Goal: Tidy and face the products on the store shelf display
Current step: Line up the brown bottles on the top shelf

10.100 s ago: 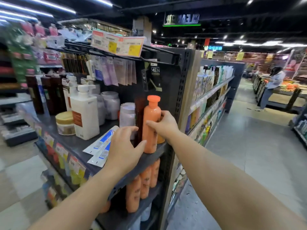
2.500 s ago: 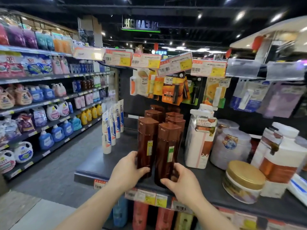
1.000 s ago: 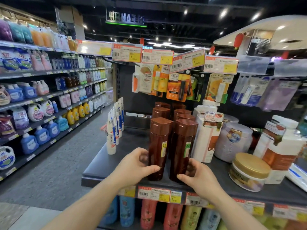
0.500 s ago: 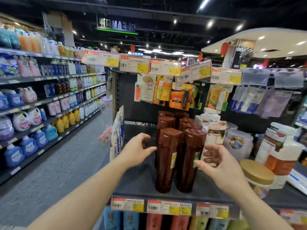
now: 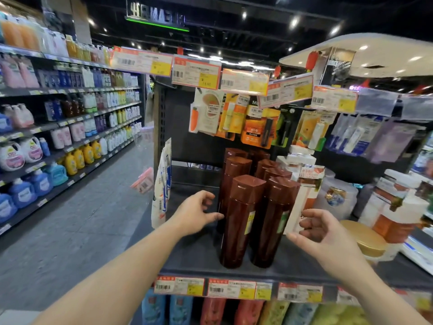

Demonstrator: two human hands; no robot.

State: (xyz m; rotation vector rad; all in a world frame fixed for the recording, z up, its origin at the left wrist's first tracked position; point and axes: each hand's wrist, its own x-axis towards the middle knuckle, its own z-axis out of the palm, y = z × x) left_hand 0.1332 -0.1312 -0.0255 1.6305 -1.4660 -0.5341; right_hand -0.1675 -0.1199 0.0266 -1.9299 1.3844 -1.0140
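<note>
At frame centre, the brown bottles (image 5: 239,221) stand in two neat rows on the shelf (image 5: 199,256). My left hand (image 5: 194,215) and right hand (image 5: 321,235) hover beside them, fingers relaxed, holding nothing. I judge this group done; the white bottle (image 5: 302,198) and gold-lidded jar (image 5: 365,238) at right remain.

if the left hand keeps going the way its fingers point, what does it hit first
Most likely the front left brown bottle. The left hand is open beside it, fingers aimed rightward at its side, thumb tip nearly touching. Depth is hard to judge, so it might instead slip behind to the brown bottle behind it.
</note>
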